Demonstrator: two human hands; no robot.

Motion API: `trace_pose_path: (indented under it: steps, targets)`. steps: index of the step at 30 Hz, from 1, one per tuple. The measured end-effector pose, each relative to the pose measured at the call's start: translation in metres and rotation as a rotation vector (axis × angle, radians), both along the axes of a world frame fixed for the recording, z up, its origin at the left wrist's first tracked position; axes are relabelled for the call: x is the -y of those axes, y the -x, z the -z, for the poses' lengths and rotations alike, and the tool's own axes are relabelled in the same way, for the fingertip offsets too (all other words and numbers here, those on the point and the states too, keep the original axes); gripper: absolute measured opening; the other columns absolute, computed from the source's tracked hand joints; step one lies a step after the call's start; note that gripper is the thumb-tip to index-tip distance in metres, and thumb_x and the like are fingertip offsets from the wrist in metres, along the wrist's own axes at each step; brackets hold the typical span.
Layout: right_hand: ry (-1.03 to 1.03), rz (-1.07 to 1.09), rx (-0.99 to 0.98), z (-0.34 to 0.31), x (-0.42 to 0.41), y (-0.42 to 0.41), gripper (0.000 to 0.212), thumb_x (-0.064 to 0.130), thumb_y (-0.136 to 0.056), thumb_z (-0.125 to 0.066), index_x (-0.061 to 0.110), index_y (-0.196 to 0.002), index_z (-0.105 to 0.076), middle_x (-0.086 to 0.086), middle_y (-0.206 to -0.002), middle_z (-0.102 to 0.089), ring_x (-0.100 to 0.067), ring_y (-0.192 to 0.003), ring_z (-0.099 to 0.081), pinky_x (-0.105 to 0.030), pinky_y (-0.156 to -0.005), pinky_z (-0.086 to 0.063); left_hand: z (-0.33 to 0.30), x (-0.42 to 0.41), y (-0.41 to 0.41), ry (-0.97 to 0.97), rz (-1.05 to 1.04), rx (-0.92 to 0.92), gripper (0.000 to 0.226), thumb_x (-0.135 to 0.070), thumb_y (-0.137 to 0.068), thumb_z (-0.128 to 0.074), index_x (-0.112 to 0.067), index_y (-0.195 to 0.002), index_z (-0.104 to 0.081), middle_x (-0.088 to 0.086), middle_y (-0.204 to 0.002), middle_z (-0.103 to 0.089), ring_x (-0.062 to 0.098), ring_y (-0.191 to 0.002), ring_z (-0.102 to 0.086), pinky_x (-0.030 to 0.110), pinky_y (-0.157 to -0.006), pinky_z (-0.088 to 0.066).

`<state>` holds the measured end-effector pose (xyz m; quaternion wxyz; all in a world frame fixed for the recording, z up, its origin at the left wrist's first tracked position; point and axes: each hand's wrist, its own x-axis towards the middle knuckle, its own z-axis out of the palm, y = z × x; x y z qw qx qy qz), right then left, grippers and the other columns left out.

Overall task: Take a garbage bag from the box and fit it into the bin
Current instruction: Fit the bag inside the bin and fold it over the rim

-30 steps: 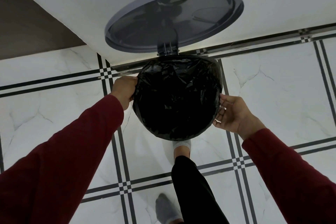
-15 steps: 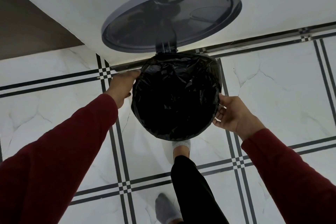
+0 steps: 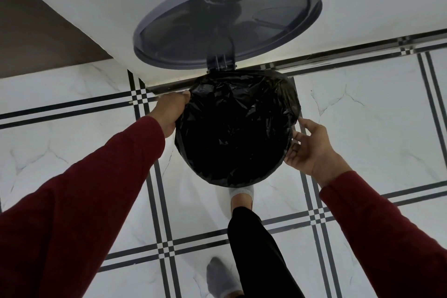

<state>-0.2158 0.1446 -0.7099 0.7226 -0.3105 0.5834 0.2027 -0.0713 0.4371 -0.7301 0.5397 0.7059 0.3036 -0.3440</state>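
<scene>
A black garbage bag (image 3: 235, 130) lines the round bin and is folded over its whole rim, hiding the bin's body. The grey bin lid (image 3: 225, 19) stands open against the white wall behind. My left hand (image 3: 170, 112) grips the bag's edge at the rim's upper left. On the rim's right side my right hand (image 3: 308, 147) rests with fingers spread, its fingertips touching the bag. The box is not in view.
The bin stands on a white marble tile floor (image 3: 362, 116) with black lines, close to the white wall (image 3: 96, 7). A foot in a white sock (image 3: 242, 195) sits under the bin's front edge. A second foot in a grey sock (image 3: 221, 278) stands nearer.
My left hand has slid up along the left rim toward the back, still holding the bag's edge. My right hand has opened its fingers slightly.
</scene>
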Motion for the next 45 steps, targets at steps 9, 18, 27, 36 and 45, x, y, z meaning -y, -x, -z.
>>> trace_pose_path:
  steps: [9,18,27,36,45]
  targets:
    - [0.029,-0.116,-0.087,0.001,-0.001,-0.007,0.041,0.053,-0.074,-0.070,0.016,-0.093,-0.067,-0.002,-0.091,-0.061,-0.024,-0.085,-0.060,-0.035,-0.065,-0.051,-0.003,-0.002,-0.002,0.227,-0.033,-0.087,0.034,-0.061,-0.090,-0.062,-0.037,-0.082,-0.085,-0.007,-0.089,-0.082,0.009,-0.077,-0.079,0.024,-0.060,-0.061]
    - [0.387,-0.171,-0.104,0.000,-0.010,-0.016,0.026,0.045,-0.080,-0.075,0.022,-0.090,-0.071,0.008,-0.072,-0.070,-0.011,-0.076,-0.063,-0.029,-0.065,-0.047,0.003,0.001,-0.012,0.024,0.065,-0.040,0.044,-0.049,-0.098,-0.064,-0.014,-0.123,-0.073,0.006,-0.121,-0.077,0.025,-0.110,-0.074,0.041,-0.102,-0.056]
    - [1.011,-0.455,0.184,-0.001,-0.021,-0.042,0.019,0.031,-0.083,-0.059,0.023,-0.084,-0.076,0.015,-0.070,-0.071,0.002,-0.063,-0.062,-0.006,-0.061,-0.045,0.000,0.008,-0.013,-0.103,0.113,0.162,0.043,-0.036,-0.095,-0.064,0.003,-0.113,-0.069,0.023,-0.121,-0.072,0.040,-0.114,-0.068,0.056,-0.104,-0.053]
    - [0.794,-0.707,0.161,0.009,0.009,-0.060,0.044,0.051,-0.086,-0.073,0.007,-0.092,-0.074,-0.002,-0.097,-0.079,-0.019,-0.097,-0.073,-0.032,-0.091,-0.057,0.007,0.007,-0.011,-0.078,0.085,0.185,0.025,-0.039,-0.096,-0.065,-0.014,-0.101,-0.065,0.013,-0.098,-0.064,0.026,-0.091,-0.063,0.056,-0.100,-0.052]
    - [0.691,-0.796,0.188,0.018,0.023,-0.073,0.040,0.056,-0.084,-0.068,0.018,-0.094,-0.076,0.000,-0.113,-0.076,-0.022,-0.108,-0.069,-0.044,-0.099,-0.054,0.012,0.004,-0.014,-0.098,0.079,0.190,0.022,-0.041,-0.092,-0.067,-0.019,-0.098,-0.064,0.009,-0.093,-0.060,0.024,-0.084,-0.057,0.038,-0.077,-0.047]
